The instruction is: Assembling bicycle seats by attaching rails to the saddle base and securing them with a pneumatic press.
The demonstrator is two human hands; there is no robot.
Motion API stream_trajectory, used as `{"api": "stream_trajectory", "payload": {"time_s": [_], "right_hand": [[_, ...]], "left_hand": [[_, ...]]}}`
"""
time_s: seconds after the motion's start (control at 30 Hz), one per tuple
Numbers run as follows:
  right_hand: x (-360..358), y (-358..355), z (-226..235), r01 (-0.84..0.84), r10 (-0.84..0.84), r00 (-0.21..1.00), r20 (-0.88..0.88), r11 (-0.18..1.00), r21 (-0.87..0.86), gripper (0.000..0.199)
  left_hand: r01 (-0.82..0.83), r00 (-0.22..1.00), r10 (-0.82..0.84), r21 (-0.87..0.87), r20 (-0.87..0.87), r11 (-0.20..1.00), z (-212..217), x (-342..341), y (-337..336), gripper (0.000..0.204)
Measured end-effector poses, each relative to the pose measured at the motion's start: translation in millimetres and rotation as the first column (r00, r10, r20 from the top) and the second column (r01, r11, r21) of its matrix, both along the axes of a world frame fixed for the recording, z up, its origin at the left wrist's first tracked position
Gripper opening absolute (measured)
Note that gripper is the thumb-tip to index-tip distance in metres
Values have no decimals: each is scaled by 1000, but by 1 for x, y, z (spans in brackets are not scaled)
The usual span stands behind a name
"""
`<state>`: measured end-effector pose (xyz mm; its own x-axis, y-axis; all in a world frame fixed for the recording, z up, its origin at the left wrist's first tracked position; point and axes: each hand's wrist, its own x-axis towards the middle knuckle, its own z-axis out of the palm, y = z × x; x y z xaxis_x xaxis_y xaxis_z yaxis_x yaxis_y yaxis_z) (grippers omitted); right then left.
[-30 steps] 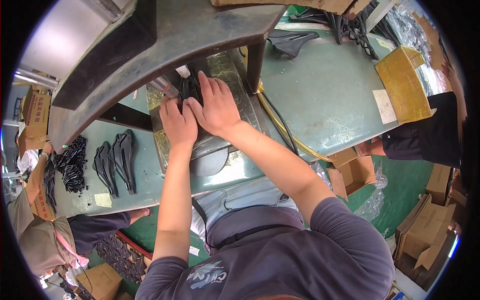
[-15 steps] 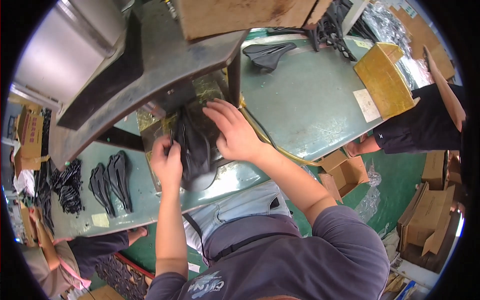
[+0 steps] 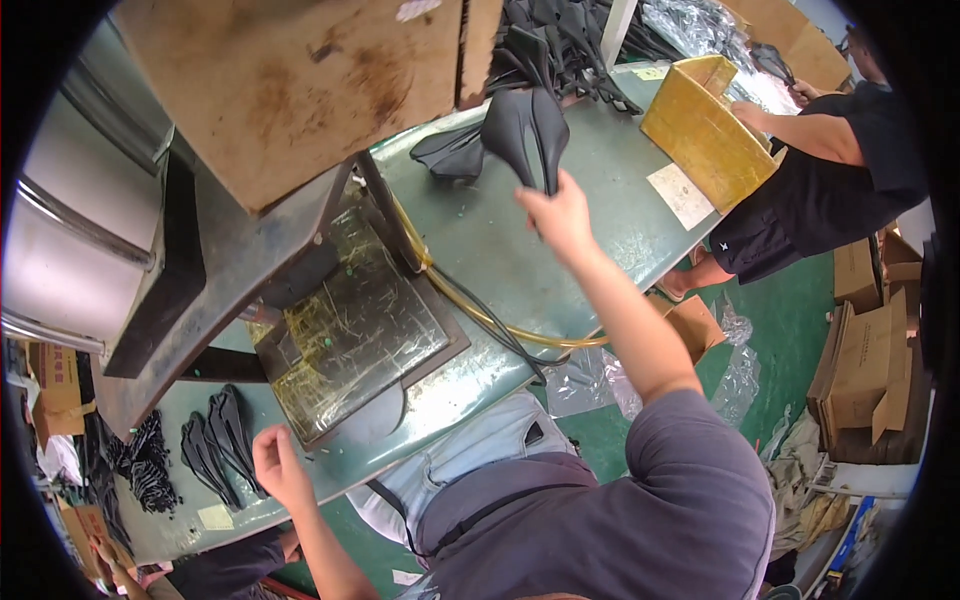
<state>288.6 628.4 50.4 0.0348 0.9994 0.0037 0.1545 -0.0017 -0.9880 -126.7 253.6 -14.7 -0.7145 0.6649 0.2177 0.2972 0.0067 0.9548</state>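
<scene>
Black saddle shell [image 3: 528, 130], split nose, in R hand [image 3: 556, 212].

Your right hand [image 3: 558, 215] stretched far forward on a straight arm, fingers pinched shut, your left hand [image 3: 278, 467] low, near your body, fingers loosely curled

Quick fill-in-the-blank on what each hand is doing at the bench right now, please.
1. The right hand holds a black bicycle ____ shell above the green table.
2. The left hand reaches toward the black shells lying at the table's ____ end.
3. The scratched press plate under the machine is ____.

Missing words: saddle; left; empty
</scene>
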Motion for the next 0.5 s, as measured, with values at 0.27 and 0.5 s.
{"api": "stream_trajectory", "payload": {"time_s": [0.27, 0.5], "right_hand": [[-21, 200, -5, 48, -229, 860, 457, 926, 373, 69], [-25, 169, -41, -574, -92, 85, 992, 809, 125, 82]], "left_hand": [[-327, 830, 238, -93, -504, 941, 25, -51, -39, 11], [-683, 464, 201, -203, -863, 702, 3, -114, -117, 42]]}}
